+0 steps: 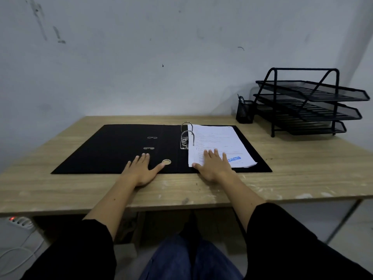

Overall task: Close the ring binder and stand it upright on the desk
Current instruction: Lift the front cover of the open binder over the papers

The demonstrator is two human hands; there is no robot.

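Note:
A black ring binder (113, 150) lies open and flat on the wooden desk (302, 170). Its metal rings (186, 136) stand closed near the spine, holding a stack of white paper (218, 142) with a blue stamp on the right half. My left hand (142, 169) rests flat, fingers spread, on the near edge of the left cover, thumb by the round spine hole (166, 162). My right hand (215, 165) lies flat on the lower part of the paper stack. Neither hand grips anything.
A black three-tier mesh letter tray (310, 102) stands at the back right of the desk, with a black mesh pen cup (244, 112) beside it. The wall (141, 57) runs right behind the desk. A power strip (19, 222) lies on the floor at left.

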